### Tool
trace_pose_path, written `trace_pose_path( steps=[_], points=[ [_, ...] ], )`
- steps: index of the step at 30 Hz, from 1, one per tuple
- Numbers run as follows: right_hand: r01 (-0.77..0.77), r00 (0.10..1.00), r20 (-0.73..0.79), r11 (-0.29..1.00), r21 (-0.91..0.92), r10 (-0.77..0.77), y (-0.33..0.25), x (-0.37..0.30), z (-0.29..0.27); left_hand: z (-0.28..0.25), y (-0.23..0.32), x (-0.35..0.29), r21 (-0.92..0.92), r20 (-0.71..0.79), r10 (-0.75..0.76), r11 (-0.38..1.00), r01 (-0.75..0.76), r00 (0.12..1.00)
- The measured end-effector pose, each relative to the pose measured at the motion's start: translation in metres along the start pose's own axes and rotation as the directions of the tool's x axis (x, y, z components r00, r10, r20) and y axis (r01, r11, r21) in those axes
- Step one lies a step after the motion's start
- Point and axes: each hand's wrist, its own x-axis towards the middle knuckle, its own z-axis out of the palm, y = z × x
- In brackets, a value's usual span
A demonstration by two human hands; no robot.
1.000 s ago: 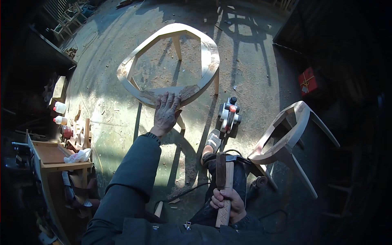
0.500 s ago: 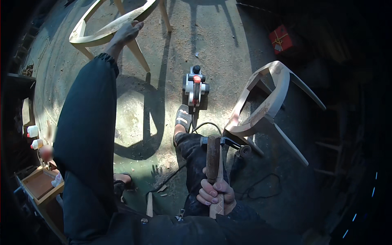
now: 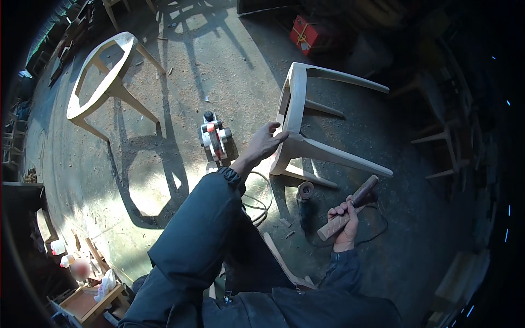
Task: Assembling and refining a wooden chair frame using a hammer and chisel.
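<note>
My left hand (image 3: pixel 263 143) reaches to the corner of a pale wooden chair frame (image 3: pixel 295 104) on the right. Its fingers are apart, the fingertips at the frame's edge; whether they touch it I cannot tell. This frame's legs point to the right. My right hand (image 3: pixel 344 221), closed, grips a hammer by its pale wooden handle (image 3: pixel 331 228) together with a dark wooden stick (image 3: pixel 365 189). The hammer's head is mostly hidden in shadow behind the stick. Farther left, a second wooden chair frame (image 3: pixel 112 76) stands on its legs.
A power tool with a red handle (image 3: pixel 213 136) sits on the dusty floor between the frames. A dark cylindrical tool with a round end (image 3: pixel 306 192) stands near my right hand, cable alongside. A red box (image 3: pixel 304 35) lies at the back; a wooden tray (image 3: pixel 82 303) is lower left.
My left hand has left the left chair frame and moved right to the other one. My right hand has swung right with the hammer and stick, now tilted. The view has turned.
</note>
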Motion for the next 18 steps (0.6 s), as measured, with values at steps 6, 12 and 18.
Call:
trace_pose_path(
  steps=[6,12,18],
  points=[
    [0.276,0.946,-0.165,0.96,-0.045,-0.28,-0.03,0.037,-0.032,0.033,0.037,0.06,-0.028,-0.144,-0.015,1.0,0.011,0.989],
    [0.328,0.937,-0.161,0.941,0.088,-0.311,-0.032,0.059,-0.051,0.065,-0.006,0.089,0.277,-0.183,0.004,0.96,0.048,0.983],
    [0.276,0.878,-0.4,0.961,-0.028,-0.263,-0.034,0.088,-0.057,0.034,-0.031,0.028,-0.136,-0.199,-0.023,0.991,-0.005,0.98]
  ],
)
